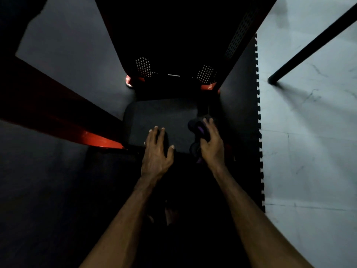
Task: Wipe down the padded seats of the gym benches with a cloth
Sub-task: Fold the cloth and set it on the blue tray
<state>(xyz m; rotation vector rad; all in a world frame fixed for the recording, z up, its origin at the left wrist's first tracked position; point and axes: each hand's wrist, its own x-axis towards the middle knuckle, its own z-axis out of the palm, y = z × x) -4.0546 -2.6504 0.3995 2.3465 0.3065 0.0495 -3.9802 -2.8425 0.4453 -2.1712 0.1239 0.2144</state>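
A black padded seat point(166, 115) of a gym bench lies below me in dim light. My left hand point(157, 151) rests flat on the seat's near edge with its fingers spread. My right hand point(211, 144) grips a dark cloth with purple trim point(198, 130) and holds it against the right side of the seat. Part of the cloth hangs over the seat's near right edge.
A red machine frame bar point(58, 117) runs diagonally at the left. A black and red frame with perforated plates point(144, 67) rises behind the seat. Dark interlocking rubber mat point(243, 93) borders pale tiled floor point(309, 151) at the right, where a black metal leg point(313, 45) stands.
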